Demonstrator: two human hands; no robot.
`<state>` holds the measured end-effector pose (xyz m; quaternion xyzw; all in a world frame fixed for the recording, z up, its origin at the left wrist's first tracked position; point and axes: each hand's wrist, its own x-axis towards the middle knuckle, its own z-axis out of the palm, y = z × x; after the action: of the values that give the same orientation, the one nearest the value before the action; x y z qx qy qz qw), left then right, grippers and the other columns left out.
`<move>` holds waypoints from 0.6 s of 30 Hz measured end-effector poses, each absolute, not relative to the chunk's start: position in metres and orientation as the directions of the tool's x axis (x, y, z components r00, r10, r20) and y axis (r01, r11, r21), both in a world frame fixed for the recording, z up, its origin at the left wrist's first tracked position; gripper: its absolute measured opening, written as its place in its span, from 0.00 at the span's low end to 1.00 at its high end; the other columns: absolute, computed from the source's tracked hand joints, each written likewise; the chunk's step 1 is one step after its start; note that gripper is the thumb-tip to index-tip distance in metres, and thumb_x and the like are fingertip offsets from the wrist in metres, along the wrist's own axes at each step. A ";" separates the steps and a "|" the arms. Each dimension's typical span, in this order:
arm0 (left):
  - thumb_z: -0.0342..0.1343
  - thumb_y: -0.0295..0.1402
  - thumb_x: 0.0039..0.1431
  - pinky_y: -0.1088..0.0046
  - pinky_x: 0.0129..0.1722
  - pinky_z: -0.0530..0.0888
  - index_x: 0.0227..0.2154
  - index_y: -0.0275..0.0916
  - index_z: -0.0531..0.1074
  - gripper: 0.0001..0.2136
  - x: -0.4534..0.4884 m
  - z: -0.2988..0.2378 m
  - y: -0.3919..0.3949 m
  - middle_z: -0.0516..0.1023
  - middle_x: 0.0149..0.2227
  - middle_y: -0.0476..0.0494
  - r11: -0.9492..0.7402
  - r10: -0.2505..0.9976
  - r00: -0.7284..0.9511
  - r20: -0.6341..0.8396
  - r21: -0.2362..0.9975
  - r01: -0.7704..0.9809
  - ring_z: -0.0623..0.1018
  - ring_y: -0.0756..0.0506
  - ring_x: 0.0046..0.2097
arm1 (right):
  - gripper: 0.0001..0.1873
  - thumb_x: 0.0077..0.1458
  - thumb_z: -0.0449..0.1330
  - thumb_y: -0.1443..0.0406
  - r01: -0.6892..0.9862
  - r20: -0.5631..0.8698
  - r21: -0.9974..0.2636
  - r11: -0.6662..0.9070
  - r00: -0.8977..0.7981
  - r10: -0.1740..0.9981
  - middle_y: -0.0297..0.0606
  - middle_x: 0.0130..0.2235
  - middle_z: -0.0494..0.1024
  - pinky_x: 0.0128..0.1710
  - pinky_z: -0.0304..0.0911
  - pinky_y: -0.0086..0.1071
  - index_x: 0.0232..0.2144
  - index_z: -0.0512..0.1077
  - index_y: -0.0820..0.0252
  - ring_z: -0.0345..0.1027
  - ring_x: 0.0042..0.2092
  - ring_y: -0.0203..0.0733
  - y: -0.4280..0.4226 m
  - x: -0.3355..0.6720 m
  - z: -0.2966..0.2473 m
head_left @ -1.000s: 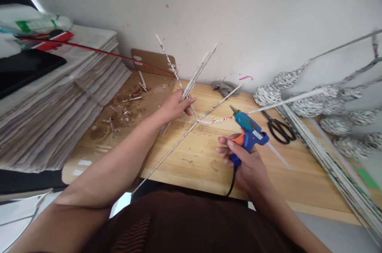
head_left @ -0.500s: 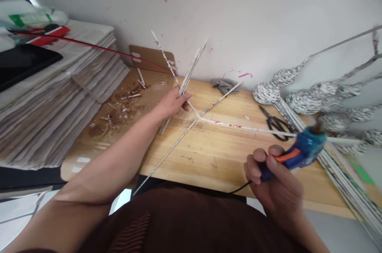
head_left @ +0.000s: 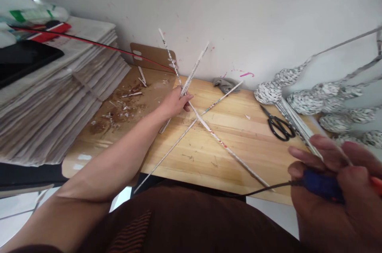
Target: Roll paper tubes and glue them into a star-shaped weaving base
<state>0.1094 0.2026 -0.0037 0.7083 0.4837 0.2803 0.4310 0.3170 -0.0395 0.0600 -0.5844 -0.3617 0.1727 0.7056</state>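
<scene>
My left hand (head_left: 176, 102) is closed around a small bunch of thin rolled-paper sticks (head_left: 195, 67) above the left of the wooden table. From this hand a long printed paper stick (head_left: 219, 140) runs diagonally down toward the right. It crosses another long paper stick (head_left: 167, 155) just right of the hand. At the lower right, my right hand (head_left: 319, 221) is wrapped round the blue handle of a glue gun (head_left: 322, 185). Its nozzle is out of sight, and a black cord (head_left: 268, 188) trails left from the handle.
Black scissors (head_left: 279, 126) lie on the wooden table (head_left: 238, 113), near woven paper pieces (head_left: 268, 91) and more paper sticks (head_left: 294, 119). A grey cloth (head_left: 225, 85) rests by the wall. A newspaper stack (head_left: 89, 81) and scrap-strewn cardboard (head_left: 125, 105) are on the left.
My right hand has moved right and nearer with the glue gun. The bent long stick is now straight, its far end swung down toward the table's front edge. My left hand has barely moved.
</scene>
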 end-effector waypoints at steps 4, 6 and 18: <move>0.50 0.33 0.61 0.81 0.21 0.66 0.32 0.39 0.62 0.05 0.111 -0.006 0.202 0.75 0.26 0.49 -0.120 0.936 0.348 -0.046 0.890 0.440 0.79 0.50 0.27 | 0.06 0.56 0.59 0.63 0.514 0.283 -0.854 0.081 0.328 0.901 0.41 0.43 0.79 0.34 0.71 0.39 0.35 0.77 0.53 0.73 0.46 0.51 -0.022 0.310 0.041; 0.50 0.33 0.61 0.81 0.20 0.65 0.33 0.39 0.62 0.04 0.112 -0.006 0.201 0.75 0.27 0.49 -0.100 0.941 0.333 -0.062 0.889 0.446 0.79 0.49 0.27 | 0.08 0.55 0.60 0.62 0.680 0.252 -0.727 0.091 0.142 0.957 0.39 0.40 0.80 0.43 0.69 0.43 0.35 0.78 0.54 0.73 0.47 0.51 -0.005 0.304 0.027; 0.52 0.33 0.59 0.78 0.23 0.68 0.33 0.38 0.64 0.05 0.112 -0.008 0.199 0.75 0.24 0.50 -0.119 0.941 0.337 -0.028 0.905 0.409 0.78 0.49 0.25 | 0.18 0.58 0.55 0.52 0.601 0.027 -0.799 -0.010 0.053 0.998 0.38 0.31 0.78 0.34 0.66 0.36 0.40 0.75 0.58 0.71 0.32 0.44 0.068 0.281 -0.003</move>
<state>0.1120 0.1993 -0.0079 0.6859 0.4921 0.2988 0.4451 0.2805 0.0680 -0.0028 -0.6450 -0.6199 0.2986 0.3324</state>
